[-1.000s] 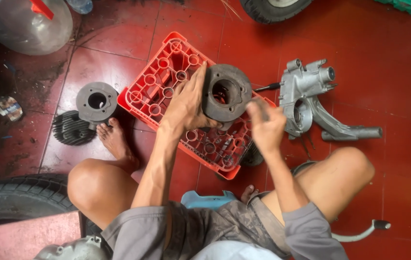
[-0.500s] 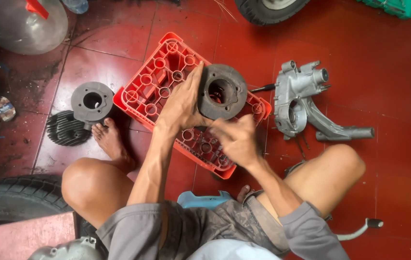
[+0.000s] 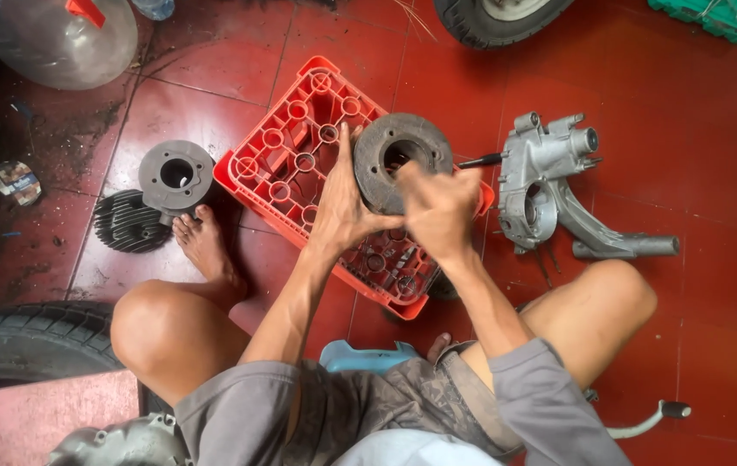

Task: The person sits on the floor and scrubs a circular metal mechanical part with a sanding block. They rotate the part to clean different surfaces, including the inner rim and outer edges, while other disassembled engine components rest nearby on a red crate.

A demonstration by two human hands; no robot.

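Note:
I sit on a red tiled floor with an upturned red plastic crate between my knees. A round grey metal disc with a centre hole stands tilted on the crate. My left hand holds its left rim, fingers spread upward and thumb underneath. My right hand is curled into a fist against the disc's lower right side; whether something small sits inside the fist is hidden. A thin black rod pokes out just right of the disc.
A grey engine casing lies right of the crate. A finned cylinder and a ribbed head sit left by my bare foot. Tyres, a clear jug, a green crate.
My right hand moved from right of the disc, down toward me, then up onto the disc's lower right side. The left hand stayed on the rim.

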